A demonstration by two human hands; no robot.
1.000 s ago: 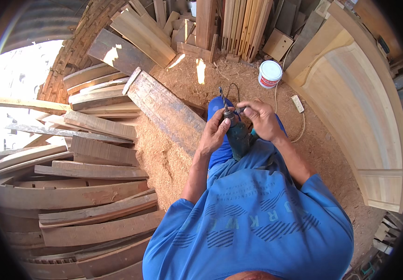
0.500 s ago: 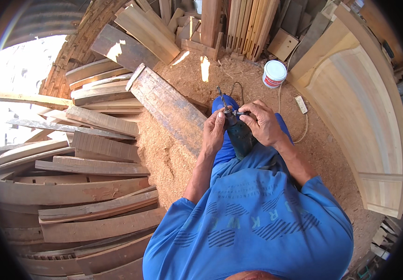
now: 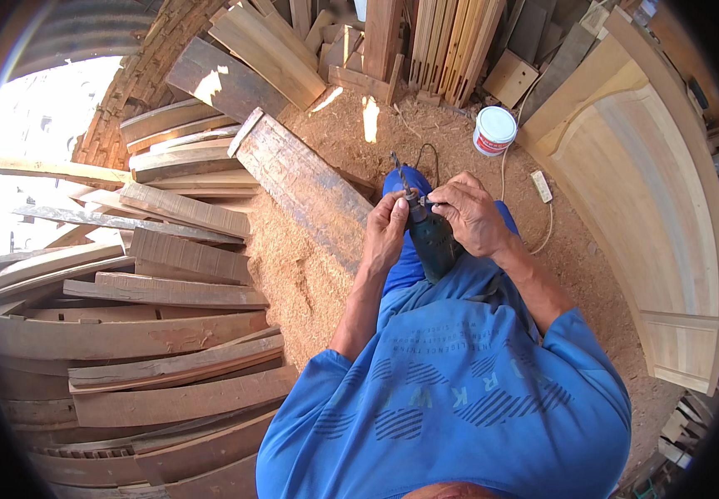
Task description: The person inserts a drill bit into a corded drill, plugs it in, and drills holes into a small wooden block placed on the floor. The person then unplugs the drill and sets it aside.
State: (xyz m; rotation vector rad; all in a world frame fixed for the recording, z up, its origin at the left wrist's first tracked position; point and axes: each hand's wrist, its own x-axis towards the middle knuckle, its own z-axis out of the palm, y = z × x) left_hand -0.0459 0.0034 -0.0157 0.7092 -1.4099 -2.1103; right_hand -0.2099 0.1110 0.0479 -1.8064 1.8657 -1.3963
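Observation:
A dark green power drill (image 3: 437, 253) rests against my lap, its chuck pointing away from me. A long twist drill bit (image 3: 400, 171) sticks out of the chuck (image 3: 415, 209). My left hand (image 3: 384, 231) is closed round the left side of the chuck, thumb and fingers at the base of the bit. From the right, my right hand (image 3: 474, 218) pinches a small dark chuck key (image 3: 432, 203) set against the side of the chuck. The fingers partly hide the key.
Curved and straight boards (image 3: 168, 333) lie stacked at the left. A worn plank (image 3: 301, 191) slants over sawdust (image 3: 293, 274). A white bucket (image 3: 494, 130), a power strip (image 3: 541, 186) with a cord, and a large wooden panel (image 3: 642, 166) are at the right.
The fingers of my right hand have shifted slightly at the chuck key. My left hand keeps its hold on the chuck. The whole view has moved a little.

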